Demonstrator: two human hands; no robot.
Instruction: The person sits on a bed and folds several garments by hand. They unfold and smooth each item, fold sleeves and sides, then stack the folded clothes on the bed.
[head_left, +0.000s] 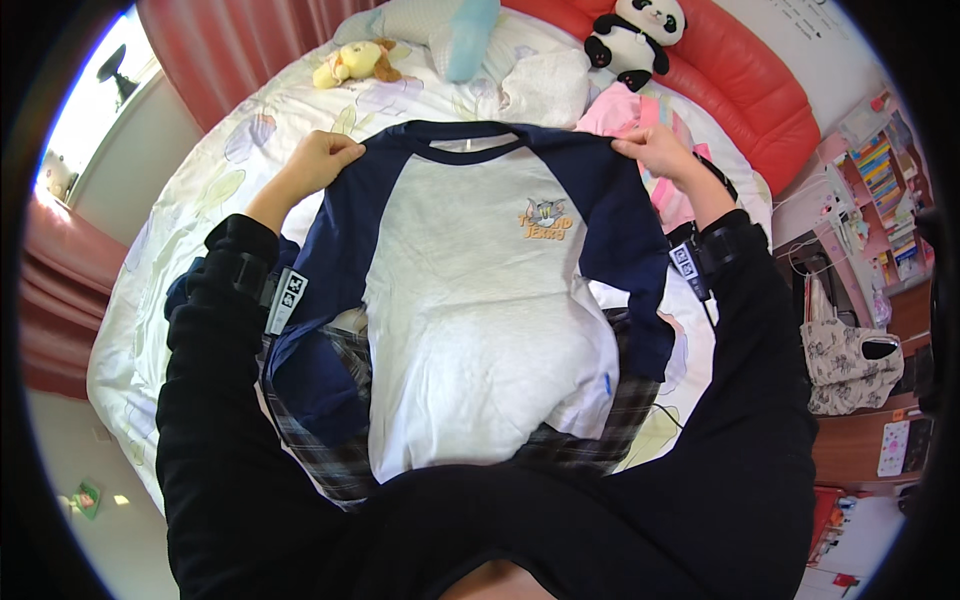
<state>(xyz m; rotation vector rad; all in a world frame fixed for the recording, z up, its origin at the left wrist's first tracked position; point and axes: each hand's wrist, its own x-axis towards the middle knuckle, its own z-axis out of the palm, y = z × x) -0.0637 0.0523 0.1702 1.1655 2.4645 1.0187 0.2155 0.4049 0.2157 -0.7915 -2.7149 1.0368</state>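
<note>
A long-sleeved raglan shirt, light grey with navy sleeves and collar, is spread out in front of me, its neck on the far side. A small cartoon print marks its chest. My left hand pinches the navy cloth at the left shoulder. At the opposite shoulder, my right hand pinches the fabric in the same way. Both sleeves hang down toward me, the left one partly bunched. Dark plaid cloth shows beneath and beside the shirt's lower part.
The round bed has a white floral sheet. A panda plush leans on the red headboard. Near the far edge lie a yellow plush, a pillow and pink clothing. Shelves with books stand at the right.
</note>
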